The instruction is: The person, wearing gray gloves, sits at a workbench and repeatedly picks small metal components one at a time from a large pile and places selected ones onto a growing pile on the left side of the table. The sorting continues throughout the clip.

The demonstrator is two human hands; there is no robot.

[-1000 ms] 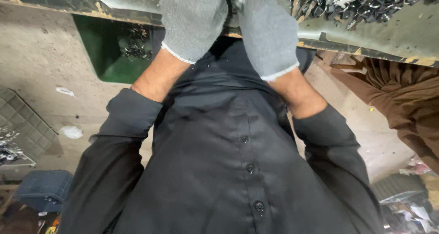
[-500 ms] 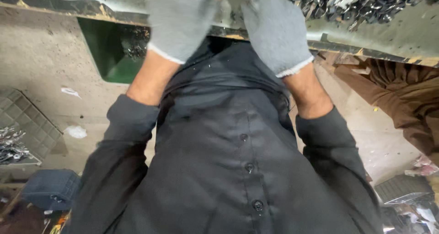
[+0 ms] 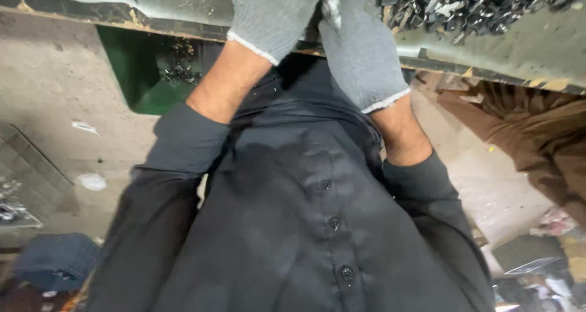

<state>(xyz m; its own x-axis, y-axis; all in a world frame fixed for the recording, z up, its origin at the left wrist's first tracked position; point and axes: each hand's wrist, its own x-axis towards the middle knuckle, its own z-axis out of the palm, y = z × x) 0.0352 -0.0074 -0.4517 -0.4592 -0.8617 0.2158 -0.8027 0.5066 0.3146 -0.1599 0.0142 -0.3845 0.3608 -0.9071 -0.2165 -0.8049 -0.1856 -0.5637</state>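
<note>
- Gloves, grey knit, on both: left hand (image 3: pixel 274 16) and right hand (image 3: pixel 360 56) meet at bench edge (image 3: pixel 488 56).
- Fingers cropped; I cannot tell grip, maybe pinching something small together.
- Metal parts pile (image 3: pixel 470 4) just right, within reach.

Both arms reach forward and up from a black shirt, the sleeves pushed back to bare the forearms. The left hand (image 3: pixel 274 13) and right hand (image 3: pixel 360 56) wear grey knit gloves and sit close together at the top edge of view. Their fingers are cut off, so the grip cannot be told.
</note>
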